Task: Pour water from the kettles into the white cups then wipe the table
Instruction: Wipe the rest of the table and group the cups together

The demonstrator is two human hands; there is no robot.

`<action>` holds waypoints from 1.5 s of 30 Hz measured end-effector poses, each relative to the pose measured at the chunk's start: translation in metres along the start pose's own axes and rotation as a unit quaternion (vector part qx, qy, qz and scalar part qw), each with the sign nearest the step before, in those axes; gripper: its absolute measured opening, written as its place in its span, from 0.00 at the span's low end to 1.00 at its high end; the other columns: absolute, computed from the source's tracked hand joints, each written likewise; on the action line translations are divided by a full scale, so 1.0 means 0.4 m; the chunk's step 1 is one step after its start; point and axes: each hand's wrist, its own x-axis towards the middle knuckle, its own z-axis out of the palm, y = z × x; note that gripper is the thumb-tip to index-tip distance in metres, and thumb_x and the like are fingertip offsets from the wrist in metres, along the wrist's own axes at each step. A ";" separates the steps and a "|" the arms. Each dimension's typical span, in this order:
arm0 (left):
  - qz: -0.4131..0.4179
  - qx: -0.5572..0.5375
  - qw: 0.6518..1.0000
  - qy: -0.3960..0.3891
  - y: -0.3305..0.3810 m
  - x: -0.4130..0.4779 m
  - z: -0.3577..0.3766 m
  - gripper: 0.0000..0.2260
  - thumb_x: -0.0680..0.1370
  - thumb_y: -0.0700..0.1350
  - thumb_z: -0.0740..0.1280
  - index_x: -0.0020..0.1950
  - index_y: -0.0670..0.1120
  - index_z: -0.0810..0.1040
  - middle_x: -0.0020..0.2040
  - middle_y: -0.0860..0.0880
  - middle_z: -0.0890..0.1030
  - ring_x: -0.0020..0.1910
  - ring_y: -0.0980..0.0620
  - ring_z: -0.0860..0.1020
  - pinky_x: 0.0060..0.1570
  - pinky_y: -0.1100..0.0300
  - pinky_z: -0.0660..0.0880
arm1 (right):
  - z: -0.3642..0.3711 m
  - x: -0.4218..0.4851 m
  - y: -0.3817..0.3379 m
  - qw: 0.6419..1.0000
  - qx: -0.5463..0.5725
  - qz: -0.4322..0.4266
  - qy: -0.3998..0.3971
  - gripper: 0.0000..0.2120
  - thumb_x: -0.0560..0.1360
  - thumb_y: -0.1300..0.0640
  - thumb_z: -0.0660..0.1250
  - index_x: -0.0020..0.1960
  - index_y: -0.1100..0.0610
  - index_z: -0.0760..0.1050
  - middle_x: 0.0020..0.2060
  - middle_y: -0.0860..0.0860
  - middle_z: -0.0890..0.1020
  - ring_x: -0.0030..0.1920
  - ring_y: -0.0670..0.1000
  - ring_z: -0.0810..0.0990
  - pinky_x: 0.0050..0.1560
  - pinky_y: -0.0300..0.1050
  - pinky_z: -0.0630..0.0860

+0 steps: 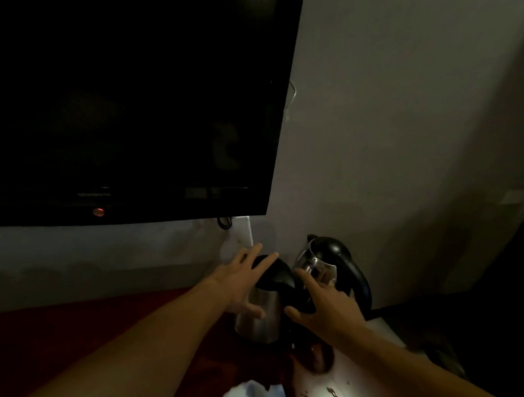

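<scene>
Dimly, left hand (pixel 240 283) and right hand (pixel 326 303) flank one of two kettles (pixel 260 320) (pixel 322 255).

The right hand (pixel 327 307) covers most of the near kettle's (pixel 260 317) handle.

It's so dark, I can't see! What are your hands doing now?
Left hand: open, touching the near kettle.
Right hand: at its handle; grip unclear.
</scene>
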 end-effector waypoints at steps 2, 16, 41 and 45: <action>-0.001 -0.055 0.998 -0.022 0.011 0.031 0.006 0.55 0.70 0.60 0.76 0.79 0.61 0.34 0.80 0.49 0.33 0.80 0.40 0.41 0.73 0.38 0.59 | 0.013 0.021 0.009 1.000 0.016 -0.006 -0.018 0.35 0.79 0.37 0.64 0.79 0.42 0.51 0.69 0.48 0.76 0.64 0.48 0.78 0.61 0.45 0.77; -0.005 -0.104 0.993 0.050 -0.083 0.025 0.041 0.52 0.65 0.62 0.77 0.77 0.67 0.43 0.78 0.54 0.49 0.76 0.39 0.54 0.64 0.36 0.70 | 0.063 0.078 -0.081 0.969 0.237 -0.053 -0.041 0.28 0.82 0.52 0.65 0.78 0.44 0.57 0.54 0.51 0.82 0.43 0.48 0.84 0.45 0.46 0.84; -0.232 -0.141 0.962 0.016 -0.178 -0.825 0.094 0.51 0.66 0.60 0.78 0.78 0.65 0.47 0.76 0.54 0.53 0.72 0.43 0.58 0.65 0.38 0.69 | 0.155 -0.284 -0.619 0.926 0.232 -0.264 -0.138 0.30 0.82 0.50 0.63 0.80 0.41 0.55 0.52 0.50 0.84 0.46 0.51 0.84 0.50 0.50 0.83; -0.231 -0.140 0.963 0.006 -0.141 -0.893 0.117 0.51 0.65 0.60 0.78 0.77 0.65 0.47 0.75 0.53 0.53 0.72 0.44 0.59 0.66 0.38 0.69 | 0.184 -0.372 -0.629 0.926 0.238 -0.261 -0.134 0.31 0.81 0.52 0.65 0.80 0.42 0.55 0.56 0.51 0.83 0.49 0.52 0.84 0.52 0.50 0.82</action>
